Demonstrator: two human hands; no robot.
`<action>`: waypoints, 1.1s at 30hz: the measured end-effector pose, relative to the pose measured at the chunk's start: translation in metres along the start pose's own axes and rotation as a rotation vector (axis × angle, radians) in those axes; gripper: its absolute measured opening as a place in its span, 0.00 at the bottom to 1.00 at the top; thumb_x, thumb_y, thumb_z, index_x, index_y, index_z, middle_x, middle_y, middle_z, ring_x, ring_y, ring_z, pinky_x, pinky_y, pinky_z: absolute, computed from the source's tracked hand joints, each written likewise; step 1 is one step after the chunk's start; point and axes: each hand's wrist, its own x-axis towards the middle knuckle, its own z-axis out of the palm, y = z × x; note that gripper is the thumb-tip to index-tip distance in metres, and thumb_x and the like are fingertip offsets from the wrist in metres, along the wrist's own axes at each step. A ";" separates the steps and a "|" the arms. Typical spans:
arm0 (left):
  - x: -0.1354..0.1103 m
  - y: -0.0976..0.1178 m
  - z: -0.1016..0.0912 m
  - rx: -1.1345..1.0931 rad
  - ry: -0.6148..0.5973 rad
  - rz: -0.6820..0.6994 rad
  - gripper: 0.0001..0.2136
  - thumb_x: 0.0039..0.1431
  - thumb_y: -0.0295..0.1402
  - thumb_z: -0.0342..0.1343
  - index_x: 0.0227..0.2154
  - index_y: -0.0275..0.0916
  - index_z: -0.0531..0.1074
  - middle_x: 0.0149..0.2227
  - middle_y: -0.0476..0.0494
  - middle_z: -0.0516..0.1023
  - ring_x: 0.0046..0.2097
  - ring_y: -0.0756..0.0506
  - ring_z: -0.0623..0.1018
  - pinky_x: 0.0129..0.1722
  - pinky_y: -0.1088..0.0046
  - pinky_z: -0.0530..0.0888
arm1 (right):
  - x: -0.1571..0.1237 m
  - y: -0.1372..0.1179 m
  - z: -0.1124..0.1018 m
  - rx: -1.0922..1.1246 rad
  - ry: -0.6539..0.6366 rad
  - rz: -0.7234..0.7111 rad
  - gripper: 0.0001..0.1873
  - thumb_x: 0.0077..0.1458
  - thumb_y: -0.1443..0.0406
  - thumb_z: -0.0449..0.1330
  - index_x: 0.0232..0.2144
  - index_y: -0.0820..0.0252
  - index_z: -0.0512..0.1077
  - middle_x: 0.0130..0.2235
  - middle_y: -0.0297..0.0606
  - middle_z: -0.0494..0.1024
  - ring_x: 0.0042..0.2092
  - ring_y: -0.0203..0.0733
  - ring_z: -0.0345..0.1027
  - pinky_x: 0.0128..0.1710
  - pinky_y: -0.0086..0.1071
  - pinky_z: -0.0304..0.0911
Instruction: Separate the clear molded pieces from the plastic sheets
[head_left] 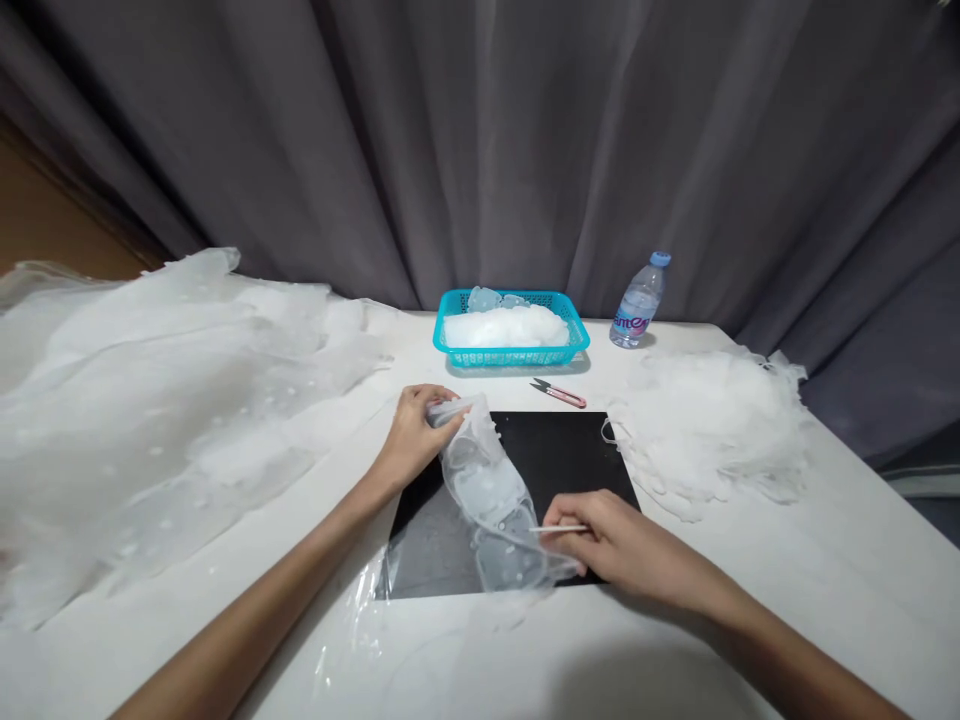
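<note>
A strip of sheer white fabric [491,495] with small round pieces on it lies across a black mat [570,450] in the middle of the white table. My left hand [416,432] is closed on the strip's far end, near the mat's upper left corner. My right hand [611,540] pinches a thin white stick [559,528] whose tip touches the strip's near end.
A large heap of white tulle [150,420] covers the table's left side. A smaller pile of white scraps [705,430] lies on the right. Behind the mat lie pink snips [559,393], a teal basket [510,352] of white pieces and a water bottle [637,302]. A grey curtain hangs behind.
</note>
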 end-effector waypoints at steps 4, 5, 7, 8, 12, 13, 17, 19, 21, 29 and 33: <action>-0.001 0.010 -0.002 -0.065 -0.159 0.100 0.14 0.60 0.46 0.57 0.40 0.41 0.72 0.45 0.40 0.76 0.50 0.37 0.77 0.57 0.57 0.73 | -0.001 0.000 0.009 -0.123 0.090 -0.040 0.14 0.70 0.62 0.58 0.30 0.55 0.75 0.28 0.32 0.79 0.34 0.41 0.76 0.31 0.28 0.61; -0.003 0.016 -0.003 -0.078 -0.197 0.131 0.13 0.62 0.45 0.56 0.41 0.41 0.72 0.46 0.41 0.77 0.52 0.38 0.77 0.58 0.58 0.72 | 0.001 0.001 0.011 -0.218 0.198 -0.072 0.14 0.70 0.61 0.58 0.30 0.56 0.75 0.29 0.34 0.79 0.35 0.42 0.75 0.33 0.30 0.62; -0.010 0.030 -0.004 -0.097 -0.262 0.188 0.11 0.66 0.44 0.55 0.44 0.43 0.71 0.51 0.41 0.75 0.58 0.38 0.74 0.63 0.59 0.68 | 0.007 0.004 0.011 -0.309 0.359 -0.132 0.15 0.69 0.58 0.60 0.31 0.56 0.76 0.33 0.36 0.80 0.38 0.43 0.75 0.35 0.32 0.62; -0.015 0.039 -0.004 -0.103 -0.290 0.211 0.11 0.67 0.43 0.56 0.45 0.44 0.71 0.55 0.40 0.73 0.61 0.38 0.72 0.65 0.59 0.66 | 0.009 0.004 0.012 -0.286 0.379 -0.158 0.15 0.69 0.56 0.60 0.32 0.56 0.77 0.34 0.36 0.80 0.37 0.43 0.74 0.35 0.32 0.62; -0.035 0.066 -0.002 -0.149 -0.400 0.265 0.09 0.70 0.42 0.57 0.47 0.46 0.70 0.62 0.40 0.65 0.67 0.38 0.66 0.67 0.61 0.63 | 0.015 0.000 0.017 -0.063 0.282 -0.233 0.12 0.68 0.53 0.61 0.40 0.53 0.79 0.38 0.32 0.82 0.36 0.37 0.73 0.35 0.29 0.62; -0.038 0.071 -0.001 -0.164 -0.429 0.270 0.09 0.72 0.41 0.56 0.48 0.46 0.69 0.61 0.40 0.66 0.66 0.39 0.68 0.66 0.62 0.65 | 0.015 -0.002 0.020 -0.025 0.287 -0.232 0.12 0.67 0.53 0.62 0.42 0.52 0.78 0.39 0.32 0.82 0.37 0.37 0.74 0.35 0.29 0.63; -0.043 0.077 0.003 -0.201 -0.395 0.327 0.06 0.73 0.38 0.54 0.47 0.45 0.66 0.58 0.40 0.70 0.61 0.40 0.72 0.62 0.61 0.69 | 0.013 -0.006 0.031 0.106 0.353 -0.125 0.15 0.63 0.51 0.64 0.43 0.54 0.72 0.40 0.32 0.81 0.36 0.37 0.72 0.35 0.28 0.63; -0.043 0.076 0.003 -0.190 -0.322 0.360 0.09 0.70 0.38 0.59 0.41 0.43 0.64 0.59 0.38 0.68 0.64 0.38 0.70 0.64 0.58 0.68 | 0.014 -0.006 0.034 0.182 0.347 -0.074 0.20 0.63 0.50 0.65 0.48 0.54 0.68 0.39 0.32 0.81 0.33 0.36 0.70 0.34 0.29 0.64; -0.042 0.075 0.002 -0.140 -0.284 0.399 0.12 0.67 0.39 0.62 0.37 0.42 0.63 0.61 0.36 0.65 0.66 0.36 0.68 0.64 0.57 0.69 | 0.017 -0.002 0.034 0.266 0.355 -0.058 0.22 0.64 0.50 0.63 0.52 0.54 0.65 0.39 0.32 0.82 0.32 0.36 0.68 0.35 0.29 0.65; -0.032 0.065 -0.012 0.050 -0.160 0.568 0.11 0.66 0.37 0.63 0.35 0.41 0.66 0.65 0.35 0.61 0.66 0.34 0.68 0.60 0.57 0.75 | 0.028 0.011 0.007 0.385 0.621 -0.134 0.17 0.63 0.53 0.64 0.47 0.57 0.74 0.34 0.35 0.78 0.35 0.39 0.70 0.35 0.30 0.66; -0.022 0.062 -0.019 -0.011 -0.131 0.588 0.11 0.62 0.31 0.62 0.29 0.41 0.64 0.63 0.35 0.66 0.65 0.35 0.70 0.59 0.58 0.75 | 0.014 0.005 -0.014 0.146 0.750 -0.266 0.10 0.66 0.59 0.62 0.46 0.49 0.82 0.42 0.37 0.77 0.41 0.40 0.71 0.39 0.32 0.69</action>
